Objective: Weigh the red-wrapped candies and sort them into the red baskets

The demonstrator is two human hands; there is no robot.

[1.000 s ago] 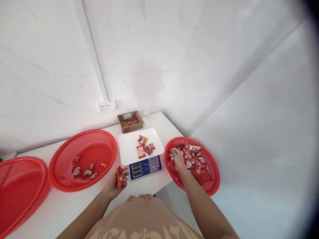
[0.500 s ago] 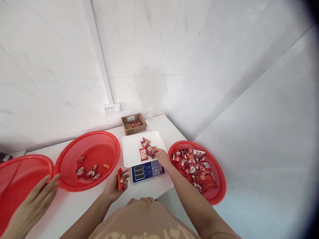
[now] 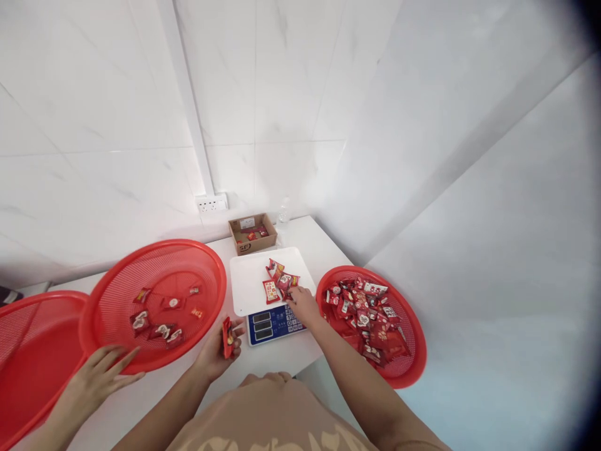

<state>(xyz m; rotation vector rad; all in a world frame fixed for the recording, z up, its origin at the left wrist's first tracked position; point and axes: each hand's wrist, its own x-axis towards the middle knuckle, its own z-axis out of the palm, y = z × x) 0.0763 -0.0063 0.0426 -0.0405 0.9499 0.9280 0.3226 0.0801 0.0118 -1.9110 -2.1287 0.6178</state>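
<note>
Our right hand [image 3: 303, 305] is now out of the right basket [image 3: 419, 374] and at the pan [image 3: 246, 282] of the scale [image 3: 271, 326], its fingers bunched against the sweets [image 3: 284, 281]; we cannot tell whether they grip one. The pile there looks fuller, so the scale carries more. Our left hand [image 3: 213, 356] stays near, fingers curled around a packet [image 3: 228, 338]. A co-worker's hand [image 3: 91, 383] is at the middle basket [image 3: 111, 300], which has shifted.

Seen from my remote post: a glossy red packet [image 3: 228, 341] stands nearly upright in the left hand [image 3: 215, 358] near the surface's [image 3: 315, 241] front edge; smaller red packets [image 3: 283, 281] overlap toward the white tray's [image 3: 248, 282] right edge, touched by the right hand [image 3: 303, 305].
</note>
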